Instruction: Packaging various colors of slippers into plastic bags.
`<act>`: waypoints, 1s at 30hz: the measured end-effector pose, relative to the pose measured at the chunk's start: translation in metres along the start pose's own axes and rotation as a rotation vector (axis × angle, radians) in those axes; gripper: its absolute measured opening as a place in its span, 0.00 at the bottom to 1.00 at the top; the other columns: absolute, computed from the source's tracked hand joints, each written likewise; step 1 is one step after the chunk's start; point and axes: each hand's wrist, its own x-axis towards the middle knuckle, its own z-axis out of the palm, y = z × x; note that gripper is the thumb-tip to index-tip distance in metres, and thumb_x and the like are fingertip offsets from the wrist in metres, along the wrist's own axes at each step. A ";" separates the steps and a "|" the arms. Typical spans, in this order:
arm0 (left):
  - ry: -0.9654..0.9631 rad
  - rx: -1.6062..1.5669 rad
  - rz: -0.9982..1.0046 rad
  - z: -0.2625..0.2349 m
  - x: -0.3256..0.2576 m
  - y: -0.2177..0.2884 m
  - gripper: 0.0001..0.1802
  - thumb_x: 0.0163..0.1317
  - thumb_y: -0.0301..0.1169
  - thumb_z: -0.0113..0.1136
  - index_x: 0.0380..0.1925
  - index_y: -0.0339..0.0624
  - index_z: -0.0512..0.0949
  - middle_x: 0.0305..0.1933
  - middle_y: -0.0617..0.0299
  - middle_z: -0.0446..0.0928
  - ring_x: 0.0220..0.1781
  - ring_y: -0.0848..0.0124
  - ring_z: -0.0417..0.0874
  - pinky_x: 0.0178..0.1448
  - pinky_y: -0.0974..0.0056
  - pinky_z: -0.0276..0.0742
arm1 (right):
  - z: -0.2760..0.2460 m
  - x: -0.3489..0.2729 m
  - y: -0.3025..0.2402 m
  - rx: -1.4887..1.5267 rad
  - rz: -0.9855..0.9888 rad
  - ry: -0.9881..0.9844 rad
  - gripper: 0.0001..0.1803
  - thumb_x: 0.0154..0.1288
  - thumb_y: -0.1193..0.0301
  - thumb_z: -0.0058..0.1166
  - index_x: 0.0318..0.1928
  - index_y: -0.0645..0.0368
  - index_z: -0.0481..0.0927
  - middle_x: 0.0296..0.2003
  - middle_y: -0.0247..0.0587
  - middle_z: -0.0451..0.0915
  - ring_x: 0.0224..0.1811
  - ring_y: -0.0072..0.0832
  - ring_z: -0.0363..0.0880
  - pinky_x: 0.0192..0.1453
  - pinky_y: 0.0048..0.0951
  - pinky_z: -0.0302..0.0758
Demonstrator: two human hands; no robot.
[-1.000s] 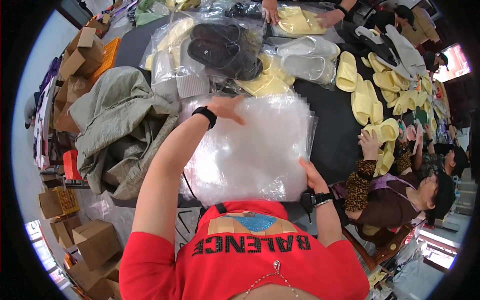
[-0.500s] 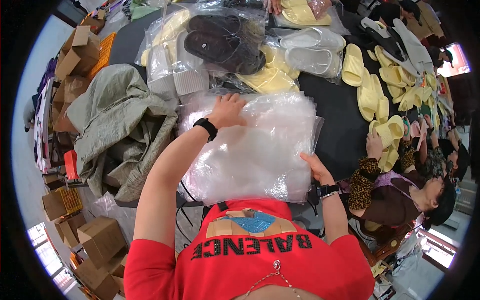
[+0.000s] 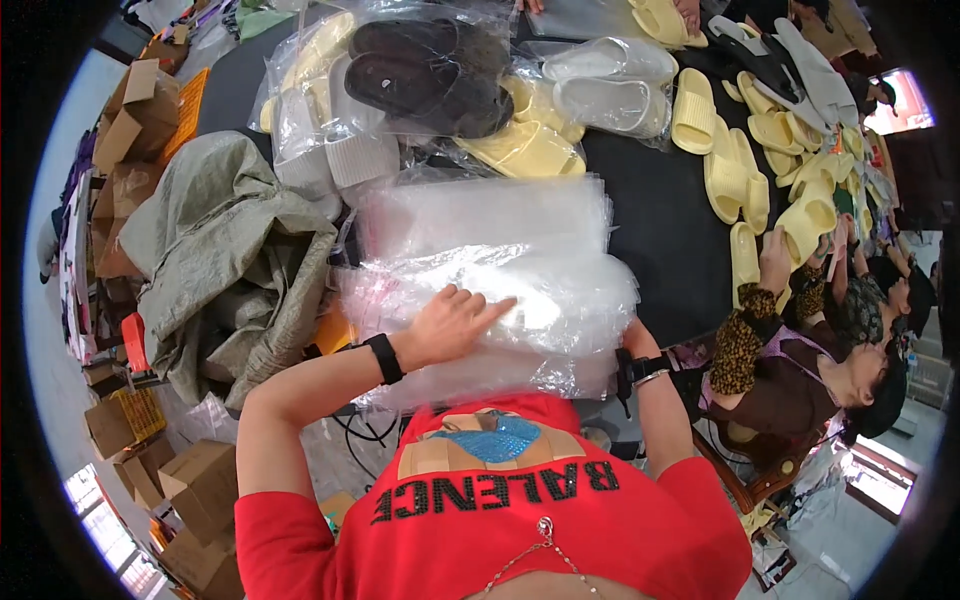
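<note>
A stack of clear plastic bags (image 3: pixel 480 215) lies on the table in front of me. The uppermost bag bulges and is creased across the middle, its near part shifted toward my body. My left hand (image 3: pixel 455 325) is over this bulging bag, thumb stretched to the right and apart from the bent fingers, holding nothing that shows. At the bag's right edge is my right hand (image 3: pixel 640 340); the plastic covers its fingers, so their grip is hidden. Beyond the stack lie bagged slippers: a black pair (image 3: pixel 430 80), a white pair (image 3: pixel 615 90) and yellow ones (image 3: pixel 530 150).
A grey-green woven sack (image 3: pixel 220 250) is heaped to the left of the bags. Loose yellow slippers (image 3: pixel 725 185) run along the dark table (image 3: pixel 650 200) on the right, where a co-worker's hand (image 3: pixel 775 260) holds one. Cardboard boxes (image 3: pixel 205 480) stand at left.
My left hand has drawn back toward my body from the far part of the stack. The top plastic has buckled with it, and my right hand's fingers have gone behind the plastic.
</note>
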 end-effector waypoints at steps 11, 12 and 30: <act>0.078 0.134 -0.259 -0.014 0.059 -0.086 0.30 0.41 0.44 0.65 0.47 0.45 0.74 0.52 0.47 0.70 0.53 0.57 0.74 0.56 0.52 0.65 | 0.032 -0.003 -0.033 0.063 0.037 0.125 0.36 0.52 0.69 0.61 0.60 0.62 0.59 0.50 0.45 0.72 0.50 0.33 0.73 0.53 0.34 0.72; -0.149 -0.109 -0.355 -0.014 0.069 -0.099 0.31 0.42 0.44 0.63 0.49 0.47 0.73 0.54 0.48 0.70 0.55 0.54 0.72 0.56 0.47 0.64 | 0.034 -0.005 -0.037 0.061 0.043 0.145 0.37 0.51 0.69 0.62 0.60 0.62 0.59 0.50 0.45 0.72 0.50 0.33 0.73 0.53 0.34 0.72; -0.418 -0.067 -0.305 -0.027 0.084 -0.091 0.27 0.40 0.41 0.63 0.43 0.41 0.76 0.46 0.50 0.74 0.56 0.52 0.70 0.57 0.46 0.62 | 0.016 -0.001 -0.027 0.064 0.031 0.087 0.41 0.52 0.66 0.63 0.63 0.61 0.55 0.53 0.46 0.70 0.53 0.33 0.71 0.56 0.33 0.69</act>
